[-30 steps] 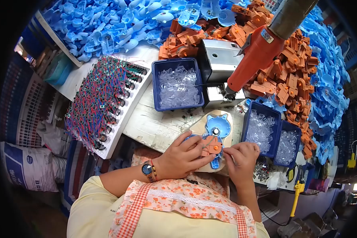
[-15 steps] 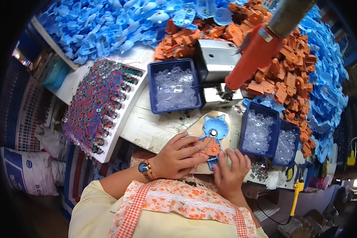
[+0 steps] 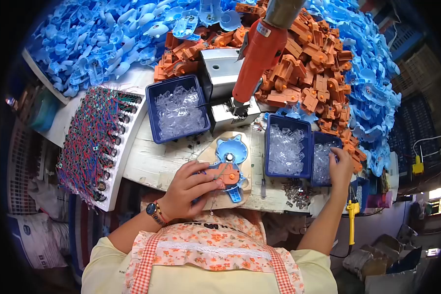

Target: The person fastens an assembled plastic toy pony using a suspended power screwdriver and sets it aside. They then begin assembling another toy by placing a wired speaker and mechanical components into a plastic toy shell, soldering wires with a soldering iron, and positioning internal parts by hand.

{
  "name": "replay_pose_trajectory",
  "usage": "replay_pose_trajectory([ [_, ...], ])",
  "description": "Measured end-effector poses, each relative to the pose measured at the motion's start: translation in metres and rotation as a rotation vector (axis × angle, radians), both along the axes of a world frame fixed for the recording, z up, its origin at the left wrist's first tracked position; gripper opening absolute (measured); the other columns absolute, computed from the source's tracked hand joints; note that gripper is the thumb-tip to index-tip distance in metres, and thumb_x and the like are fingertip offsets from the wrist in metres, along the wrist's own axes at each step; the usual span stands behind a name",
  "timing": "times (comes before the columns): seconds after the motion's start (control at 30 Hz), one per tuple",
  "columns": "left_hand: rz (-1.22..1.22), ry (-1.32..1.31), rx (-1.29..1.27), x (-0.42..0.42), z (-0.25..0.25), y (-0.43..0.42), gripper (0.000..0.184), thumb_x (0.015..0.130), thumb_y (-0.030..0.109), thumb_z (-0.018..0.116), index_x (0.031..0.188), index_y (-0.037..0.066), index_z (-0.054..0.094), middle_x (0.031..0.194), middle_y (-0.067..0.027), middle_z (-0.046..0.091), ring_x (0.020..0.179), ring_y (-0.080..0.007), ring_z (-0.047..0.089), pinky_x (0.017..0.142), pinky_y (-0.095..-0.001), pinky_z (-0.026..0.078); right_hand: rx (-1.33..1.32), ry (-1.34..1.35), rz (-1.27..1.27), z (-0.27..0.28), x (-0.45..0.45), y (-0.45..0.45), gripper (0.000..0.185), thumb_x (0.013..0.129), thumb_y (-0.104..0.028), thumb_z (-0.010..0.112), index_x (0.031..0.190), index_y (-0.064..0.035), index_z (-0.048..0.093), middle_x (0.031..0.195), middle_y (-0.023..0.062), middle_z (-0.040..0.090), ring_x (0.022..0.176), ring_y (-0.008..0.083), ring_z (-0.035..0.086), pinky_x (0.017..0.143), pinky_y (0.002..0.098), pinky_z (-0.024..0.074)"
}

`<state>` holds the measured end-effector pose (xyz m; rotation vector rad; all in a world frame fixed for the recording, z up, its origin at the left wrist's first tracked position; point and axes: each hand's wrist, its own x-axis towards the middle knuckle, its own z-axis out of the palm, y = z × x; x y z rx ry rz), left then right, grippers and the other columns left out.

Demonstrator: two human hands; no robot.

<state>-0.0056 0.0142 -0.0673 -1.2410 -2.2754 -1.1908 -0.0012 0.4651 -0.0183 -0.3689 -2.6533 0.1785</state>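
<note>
A blue plastic shell (image 3: 232, 148) with a round, eared top lies on a wooden board (image 3: 246, 182) in front of me. Seated in its middle is an orange plastic box (image 3: 230, 175) with a small orange knob; a thin wire crosses it. My left hand (image 3: 187, 190) rests from the left on the orange box, fingers stretched out and slightly apart, partly covering it. At the far right, my right hand (image 3: 341, 169) has its thumb and fingers drawn together over a small blue bin (image 3: 321, 183) of clear plastic pieces (image 3: 320, 156). Whatever its fingertips hold cannot be made out.
Two larger blue bins (image 3: 155, 115) (image 3: 287, 175) hold clear pieces. A red power tool (image 3: 260, 59) hangs above a metal machine (image 3: 224, 68). Wired parts fill a white tray (image 3: 124, 164). Orange boxes (image 3: 306, 73) and blue shells (image 3: 103, 41) are heaped behind. Screws (image 3: 298, 192) lie nearby.
My right hand has left the blue shell and moved right to the small bin. My left hand stays on the orange box. The whole view has shifted, with the table appearing further left.
</note>
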Motion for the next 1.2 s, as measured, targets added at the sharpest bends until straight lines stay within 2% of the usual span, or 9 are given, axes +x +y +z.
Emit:
replay_pose_trajectory([
  [0.1, 0.001, -0.002, 0.013, 0.0, -0.001, 0.0, 0.046, 0.072, 0.003, 0.068, 0.116, 0.016, 0.068, 0.118, -0.0052, 0.062, 0.121, -0.0344, 0.053, 0.103, -0.0524, 0.039, -0.12, -0.026, -0.054, 0.004, -0.015, 0.033, 0.015, 0.083, -0.012, 0.066, 0.096, -0.0058, 0.072, 0.097, 0.0128, 0.071, 0.09, 0.0308, 0.067, 0.082, 0.0382, 0.0505],
  [0.27, 0.006, -0.064, 0.04, 0.001, -0.002, -0.001, 0.046, 0.074, 0.004, 0.068, 0.118, 0.019, 0.067, 0.12, -0.0041, 0.062, 0.122, -0.0322, 0.052, 0.104, -0.0513, 0.039, -0.135, -0.072, -0.348, 0.017, -0.02, 0.052, 0.017, 0.081, -0.013, 0.068, 0.096, -0.0094, 0.074, 0.093, 0.0119, 0.073, 0.089, 0.0287, 0.07, 0.08, 0.0375, 0.0526],
  [0.37, -0.005, -0.044, 0.024, 0.0, -0.001, -0.001, 0.045, 0.071, 0.001, 0.068, 0.114, 0.014, 0.068, 0.116, -0.0068, 0.061, 0.122, -0.0341, 0.052, 0.103, -0.0507, 0.04, -0.088, -0.092, -0.291, 0.007, -0.023, 0.052, 0.018, 0.079, -0.01, 0.069, 0.096, -0.0101, 0.073, 0.093, 0.0116, 0.071, 0.088, 0.0287, 0.069, 0.08, 0.0382, 0.0521],
  [0.57, -0.008, -0.057, 0.036, 0.0, -0.006, -0.003, 0.045, 0.071, 0.001, 0.069, 0.114, 0.014, 0.068, 0.117, -0.0056, 0.062, 0.123, -0.0337, 0.051, 0.104, -0.051, 0.04, -0.055, -0.09, -0.131, -0.004, -0.023, 0.047, 0.019, 0.074, -0.005, 0.071, 0.092, -0.0101, 0.071, 0.092, 0.0102, 0.065, 0.09, 0.029, 0.064, 0.08, 0.0402, 0.0498],
  [0.67, -0.006, -0.052, 0.039, 0.0, -0.005, -0.003, 0.044, 0.071, 0.001, 0.068, 0.113, 0.014, 0.069, 0.118, -0.0051, 0.062, 0.123, -0.0339, 0.051, 0.103, -0.0512, 0.04, 0.04, -0.197, -0.149, 0.001, -0.028, 0.027, 0.021, 0.073, -0.005, 0.072, 0.093, -0.0109, 0.07, 0.093, 0.0097, 0.065, 0.091, 0.0299, 0.063, 0.08, 0.0412, 0.0492],
  [0.77, -0.005, -0.062, 0.024, 0.0, -0.004, -0.003, 0.044, 0.072, 0.001, 0.069, 0.114, 0.014, 0.069, 0.119, -0.0051, 0.062, 0.124, -0.0342, 0.051, 0.104, -0.0512, 0.039, 0.126, -0.147, -0.136, -0.009, -0.029, 0.027, 0.022, 0.072, -0.006, 0.072, 0.093, -0.0119, 0.07, 0.094, 0.009, 0.065, 0.091, 0.0306, 0.063, 0.08, 0.0425, 0.0488],
  [0.87, 0.012, -0.07, 0.037, 0.001, -0.011, -0.004, 0.045, 0.077, 0.004, 0.067, 0.12, 0.019, 0.067, 0.124, -0.0028, 0.061, 0.123, -0.0326, 0.051, 0.103, -0.0497, 0.039, 0.099, -0.152, -0.188, -0.006, -0.027, 0.027, 0.02, 0.073, -0.009, 0.072, 0.092, -0.0117, 0.07, 0.088, 0.0091, 0.067, 0.087, 0.0305, 0.065, 0.078, 0.0431, 0.0492],
  [1.0, 0.012, -0.057, 0.048, 0.001, -0.011, -0.005, 0.042, 0.076, 0.003, 0.067, 0.116, 0.016, 0.068, 0.12, -0.0041, 0.062, 0.124, -0.0329, 0.051, 0.104, -0.0499, 0.039, -0.009, -0.13, -0.244, -0.009, -0.031, 0.022, 0.02, 0.074, -0.01, 0.07, 0.094, -0.0095, 0.07, 0.084, 0.0091, 0.069, 0.081, 0.0267, 0.067, 0.077, 0.0396, 0.0503],
  [1.2, 0.008, -0.056, 0.059, 0.0, -0.01, -0.005, 0.042, 0.076, 0.003, 0.068, 0.116, 0.017, 0.068, 0.121, -0.0035, 0.061, 0.124, -0.0329, 0.051, 0.103, -0.0501, 0.04, -0.247, -0.002, -0.143, -0.029, -0.036, 0.045, 0.019, 0.08, -0.006, 0.065, 0.098, -0.0049, 0.069, 0.085, 0.006, 0.069, 0.083, 0.0184, 0.066, 0.078, 0.0336, 0.0502],
])
